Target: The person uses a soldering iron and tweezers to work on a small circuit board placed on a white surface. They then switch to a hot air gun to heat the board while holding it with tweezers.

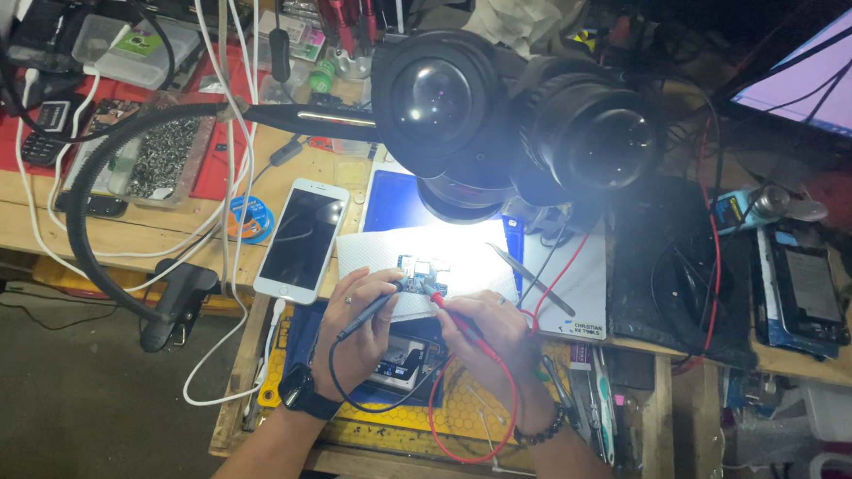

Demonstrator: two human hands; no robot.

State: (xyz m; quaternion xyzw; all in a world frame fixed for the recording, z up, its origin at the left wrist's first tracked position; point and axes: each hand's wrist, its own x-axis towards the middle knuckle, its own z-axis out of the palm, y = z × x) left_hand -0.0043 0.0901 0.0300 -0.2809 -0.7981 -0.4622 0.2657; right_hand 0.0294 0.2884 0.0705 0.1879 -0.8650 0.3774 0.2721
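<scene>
The left hand (361, 326), wearing a dark wristwatch (298, 391), is pinching a black test probe (376, 307) between thumb and fingers, its tip angling up and away from the wrist toward a small circuit board (422, 268). The right hand (494, 342), wearing a beaded bracelet (540, 432), is pinching a red test probe (458, 325), whose tip is meeting the same board just beyond the fingertips. The board is lying between the two hands' fingertips on a brightly lit white pad (425, 254), directly below the eyepieces of a stereo microscope (510, 118). A red lead (473, 446) is looping back past the right wrist. A white smartphone (302, 240) is lying screen-up on the bench (0, 212), just outward of the left hand. Metal tweezers (531, 279) are resting on the far side of the right hand.
</scene>
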